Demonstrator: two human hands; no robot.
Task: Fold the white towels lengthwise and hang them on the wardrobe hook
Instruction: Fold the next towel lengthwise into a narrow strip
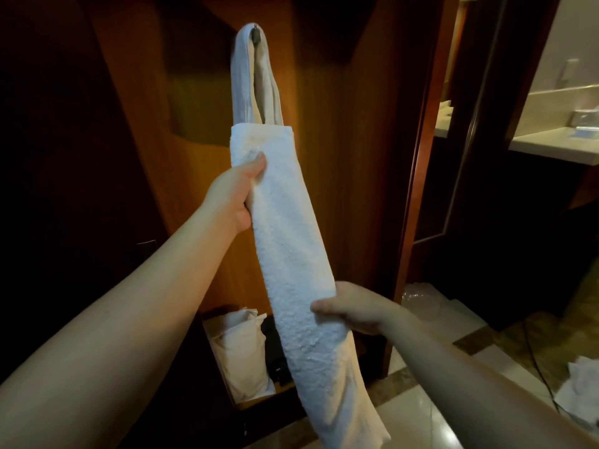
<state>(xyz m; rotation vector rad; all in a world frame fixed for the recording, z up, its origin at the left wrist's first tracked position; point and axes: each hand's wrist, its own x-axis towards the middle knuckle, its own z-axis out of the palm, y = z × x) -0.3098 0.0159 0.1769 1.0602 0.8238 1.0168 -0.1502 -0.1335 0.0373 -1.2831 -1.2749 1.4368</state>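
A white towel (291,247), folded into a long narrow strip, slants from upper left to lower right in front of me. My left hand (235,196) grips its upper part, thumb on the front face. My right hand (353,307) grips it lower down from the right side, thumb across the front. Behind the strip's top edge, another white towel (243,82) hangs from a small dark wardrobe hook (256,32) on the wooden wardrobe panel (340,124). The lower ends of the hanging towel are hidden behind the held one.
A white bag (241,351) stands in the wardrobe's bottom compartment beside a dark object. A doorway on the right opens to a bathroom counter (551,140). Crumpled white items (580,380) and clear plastic (421,296) lie on the tiled floor.
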